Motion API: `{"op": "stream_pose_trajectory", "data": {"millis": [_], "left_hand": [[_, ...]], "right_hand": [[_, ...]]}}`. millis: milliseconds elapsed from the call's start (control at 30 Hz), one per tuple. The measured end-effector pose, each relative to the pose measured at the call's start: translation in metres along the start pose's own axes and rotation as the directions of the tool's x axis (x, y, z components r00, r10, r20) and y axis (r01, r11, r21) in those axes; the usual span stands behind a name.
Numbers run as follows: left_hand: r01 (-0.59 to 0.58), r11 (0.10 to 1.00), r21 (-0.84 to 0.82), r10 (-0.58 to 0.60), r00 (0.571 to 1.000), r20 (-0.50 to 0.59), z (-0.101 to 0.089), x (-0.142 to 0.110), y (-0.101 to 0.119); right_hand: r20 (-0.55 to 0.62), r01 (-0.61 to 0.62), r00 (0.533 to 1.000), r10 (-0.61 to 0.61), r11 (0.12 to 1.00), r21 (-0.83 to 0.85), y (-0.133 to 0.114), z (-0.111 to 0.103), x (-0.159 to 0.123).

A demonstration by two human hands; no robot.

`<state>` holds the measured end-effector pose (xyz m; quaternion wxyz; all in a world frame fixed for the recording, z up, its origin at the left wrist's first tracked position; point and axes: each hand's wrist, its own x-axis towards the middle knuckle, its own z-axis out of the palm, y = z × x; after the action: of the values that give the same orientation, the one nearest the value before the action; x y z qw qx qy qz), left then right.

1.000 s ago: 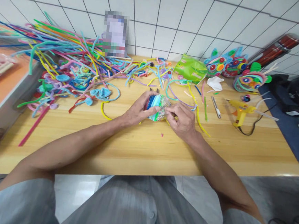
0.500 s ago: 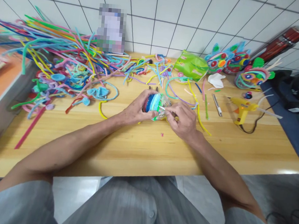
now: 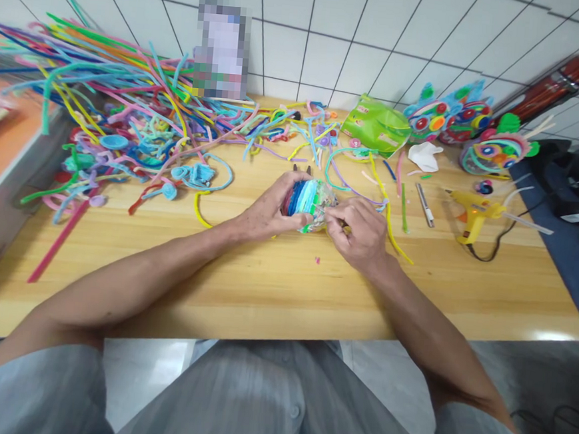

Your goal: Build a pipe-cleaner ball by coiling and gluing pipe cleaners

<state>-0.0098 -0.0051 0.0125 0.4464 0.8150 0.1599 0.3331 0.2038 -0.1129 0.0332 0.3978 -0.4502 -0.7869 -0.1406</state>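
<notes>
My left hand (image 3: 273, 210) is wrapped around a small rounded craft piece (image 3: 305, 201). Its side is covered in bands of dark red, blue, light blue, white and green pipe cleaner, and its right end looks clear and crinkled. The fingers of my right hand (image 3: 358, 232) are pinched together at that right end, on a thin, pale, pointed tool (image 3: 321, 209). Most of this tool is hidden by the fingers, so its kind is unclear. Behind the piece, two dark tips (image 3: 302, 169) poke out, partly covered. A yellow pipe cleaner (image 3: 391, 228) lies beside my right hand.
Tangled pipe cleaners (image 3: 142, 112) spread over the table's left and back. To the right lie a utility knife (image 3: 425, 204) and a yellow glue gun (image 3: 475, 215) with its cord. Decorated masklike pieces (image 3: 495, 153) and a green packet (image 3: 375, 127) stand near the tiled wall.
The whole view has shifted slightly, so things sit a little further right. The pointed tool shows less of its length now. Both hands keep their holds.
</notes>
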Motion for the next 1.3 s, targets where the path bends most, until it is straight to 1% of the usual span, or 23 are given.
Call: {"op": "stream_pose_trajectory", "data": {"millis": [100,200,333,433,533,667,767,1033,1133,1233,1300], "left_hand": [[-0.003,1.0,0.007,0.003,1.0,-0.004,0.001,-0.001,-0.001],[-0.002,1.0,0.004,0.002,1.0,0.001,0.002,-0.001,-0.002],[0.046,0.999,-0.019,-0.046,0.999,-0.001,0.004,0.001,0.001],[0.088,0.995,-0.038,-0.088,0.996,-0.012,0.006,0.002,0.004],[0.103,0.993,-0.063,-0.104,0.994,-0.017,0.008,0.001,0.005],[0.117,0.99,-0.079,-0.118,0.993,-0.015,0.01,0.0,0.004],[0.12,0.99,-0.074,-0.122,0.992,-0.023,0.01,0.0,0.004],[0.114,0.991,-0.076,-0.116,0.993,-0.026,0.01,0.0,0.004],[0.129,0.985,-0.118,-0.133,0.991,-0.028,0.012,0.0,0.005],[0.137,0.976,-0.172,-0.145,0.989,-0.032,0.013,0.001,0.005],[0.139,0.971,-0.194,-0.149,0.988,-0.034,0.014,0.002,0.005]], "right_hand": [[0.01,-0.006,1.0,0.006,1.0,-0.01,0.0,0.0,0.001],[-0.011,0.016,1.0,-0.016,1.0,0.001,0.0,0.0,0.002],[-0.046,0.038,0.998,-0.037,0.999,0.01,-0.003,0.0,0.004],[-0.029,0.017,0.999,-0.017,1.0,0.001,-0.005,-0.001,0.003],[-0.016,-0.013,1.0,0.013,1.0,-0.01,-0.006,-0.001,0.001],[-0.059,-0.042,0.997,0.043,0.999,0.03,-0.005,0.001,-0.001],[-0.069,-0.057,0.996,0.062,0.996,0.065,-0.004,0.002,-0.002],[-0.067,-0.052,0.996,0.056,0.997,0.058,-0.005,0.001,0.0],[-0.067,-0.061,0.996,0.065,0.997,0.05,-0.005,0.002,-0.001],[-0.041,-0.1,0.994,0.101,0.994,0.038,-0.006,0.002,-0.002],[-0.032,-0.121,0.992,0.123,0.99,0.069,-0.009,-0.001,0.0]]}}
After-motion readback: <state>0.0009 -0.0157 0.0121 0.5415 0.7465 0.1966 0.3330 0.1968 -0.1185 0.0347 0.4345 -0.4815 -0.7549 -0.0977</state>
